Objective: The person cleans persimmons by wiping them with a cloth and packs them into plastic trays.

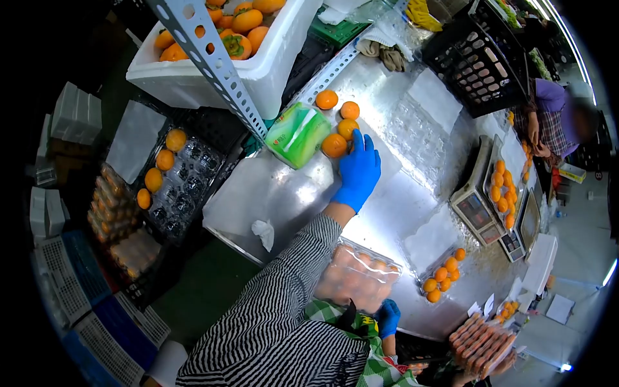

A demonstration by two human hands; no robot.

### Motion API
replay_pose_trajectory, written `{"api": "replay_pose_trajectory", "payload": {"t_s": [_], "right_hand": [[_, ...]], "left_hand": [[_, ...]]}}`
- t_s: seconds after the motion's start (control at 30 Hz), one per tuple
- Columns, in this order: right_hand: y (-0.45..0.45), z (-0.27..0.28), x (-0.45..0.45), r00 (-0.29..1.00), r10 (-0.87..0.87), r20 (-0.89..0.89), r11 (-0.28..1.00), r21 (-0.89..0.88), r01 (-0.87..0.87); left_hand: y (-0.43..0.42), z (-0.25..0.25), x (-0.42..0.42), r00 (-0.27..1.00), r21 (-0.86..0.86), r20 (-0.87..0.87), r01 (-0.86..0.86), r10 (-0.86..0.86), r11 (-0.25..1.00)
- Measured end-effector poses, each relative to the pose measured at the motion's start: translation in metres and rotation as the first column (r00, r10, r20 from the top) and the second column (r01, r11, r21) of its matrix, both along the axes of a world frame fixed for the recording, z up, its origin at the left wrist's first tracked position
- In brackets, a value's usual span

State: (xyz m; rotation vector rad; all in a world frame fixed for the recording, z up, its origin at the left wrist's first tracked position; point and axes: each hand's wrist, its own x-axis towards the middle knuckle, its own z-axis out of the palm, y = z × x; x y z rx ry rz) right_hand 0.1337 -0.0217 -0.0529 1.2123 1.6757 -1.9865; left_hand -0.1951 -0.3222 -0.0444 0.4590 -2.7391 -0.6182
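My left hand (359, 169), in a blue glove, reaches over the metal table, its fingers stretched out and a little apart. Its fingertips are at an orange fruit (348, 129), with another orange fruit (334, 146) close beside the hand; two more lie just beyond. A green-and-white soft packet (298, 135) sits left of these fruits. Nearer my body is a clear plastic pack (356, 277) filled with orange fruits. By its lower right corner is my right hand (388, 317), also blue-gloved; its fingers are too unclear to tell whether they grip the pack.
A perforated metal post (216, 68) rises beside a white foam box (187, 87) of persimmons. At left stands a partly filled clear tray (184, 184). Scales (477, 209), a filled pack (443, 276) and a black crate (477, 61) are at right. A co-worker (558, 116) stands beyond.
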Motion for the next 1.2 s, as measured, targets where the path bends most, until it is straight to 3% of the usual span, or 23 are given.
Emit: {"api": "replay_pose_trajectory", "payload": {"t_s": [0.13,0.27,0.3,0.4,0.53,0.63,0.7,0.77,0.9,1.0,1.03,1.13,1.2], "right_hand": [[-0.002,0.002,-0.001,1.0,-0.014,-0.013,0.999,-0.035,0.014],[-0.005,0.006,-0.003,0.999,0.021,-0.047,0.996,-0.086,-0.025],[-0.007,0.009,-0.003,0.998,0.029,-0.051,0.995,-0.098,-0.034],[-0.003,0.005,-0.001,1.0,0.003,-0.026,0.993,-0.114,-0.006],[-0.01,0.015,-0.009,0.998,-0.056,0.011,0.979,-0.195,0.057],[-0.004,0.019,-0.007,0.998,-0.053,0.035,0.975,-0.214,0.059],[-0.012,0.035,-0.017,0.999,-0.019,0.034,0.985,-0.172,0.025],[-0.006,0.027,-0.013,1.0,0.002,-0.031,0.986,-0.169,-0.007],[0.003,0.009,-0.001,0.998,-0.014,-0.056,0.988,-0.156,0.005],[0.001,0.015,-0.002,0.996,-0.071,-0.05,0.977,-0.207,0.059],[0.006,0.016,0.001,0.996,-0.069,-0.047,0.969,-0.24,0.056],[0.007,0.024,0.002,0.997,-0.068,-0.033,0.951,-0.304,0.054],[0.006,0.03,0.0,0.998,-0.066,-0.023,0.941,-0.333,0.055]], "left_hand": [[0.009,0.01,0.019,0.982,0.252,-0.144,0.158,-0.124,0.955],[0.042,0.015,0.054,0.894,0.434,-0.269,0.444,-0.358,0.784],[0.054,0.018,0.069,0.857,0.47,-0.165,0.503,-0.487,0.726],[0.084,0.037,0.126,0.61,0.633,0.006,0.611,-0.792,0.476],[0.137,0.02,0.209,0.324,0.434,-0.115,0.867,-0.939,0.246],[0.158,0.022,0.226,-0.067,0.485,0.14,0.874,-0.988,0.009],[0.17,0.015,0.232,0.106,0.735,0.068,0.667,-0.992,0.122],[0.168,0.001,0.234,0.073,0.503,-0.086,0.864,-0.994,0.02],[0.161,0.018,0.214,-0.104,0.475,0.025,0.877,-0.994,-0.079],[0.17,0.023,0.214,-0.088,0.457,0.056,0.888,-0.995,-0.053],[0.174,0.026,0.211,-0.144,0.368,0.082,0.924,-0.986,-0.105],[0.176,0.036,0.195,-0.184,0.322,0.15,0.938,-0.971,-0.128],[0.177,0.031,0.188,-0.227,0.305,0.108,0.934,-0.968,-0.185]]}}
